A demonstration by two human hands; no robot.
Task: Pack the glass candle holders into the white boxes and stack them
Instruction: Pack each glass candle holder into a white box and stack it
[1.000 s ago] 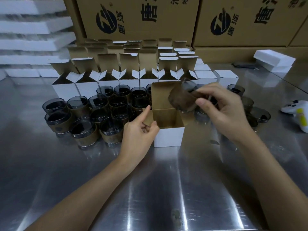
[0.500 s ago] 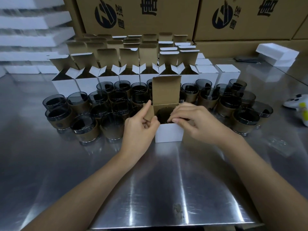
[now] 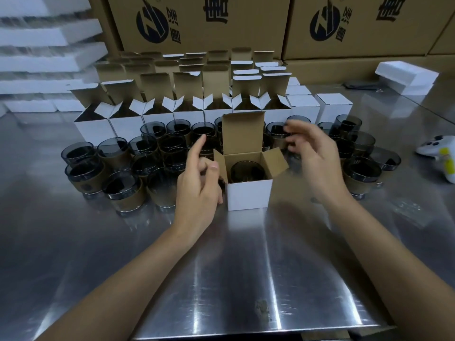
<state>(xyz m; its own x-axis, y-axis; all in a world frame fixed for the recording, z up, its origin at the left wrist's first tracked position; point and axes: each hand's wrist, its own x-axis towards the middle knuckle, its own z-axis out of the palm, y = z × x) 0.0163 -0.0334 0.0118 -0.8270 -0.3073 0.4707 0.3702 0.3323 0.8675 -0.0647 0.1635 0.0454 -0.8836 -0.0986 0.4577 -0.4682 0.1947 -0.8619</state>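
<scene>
The white box (image 3: 248, 196) sits open in the middle of the steel table (image 3: 221, 279), with its lid flap upright on the far side and both side flaps splayed out. A glass candle holder (image 3: 247, 171) stands down inside it, only its dark rim showing. The left hand (image 3: 199, 190) is just left of the box, index finger pointing up, the other fingers loosely curled and gripping nothing. The thumb is right by the left flap, but contact is hard to call. The right hand (image 3: 317, 156) hovers to the right of the box, fingers spread loose and blurred, empty. Loose candle holders (image 3: 120, 190) crowd both sides, and a row of open boxes (image 3: 125, 124) lines the far side.
</scene>
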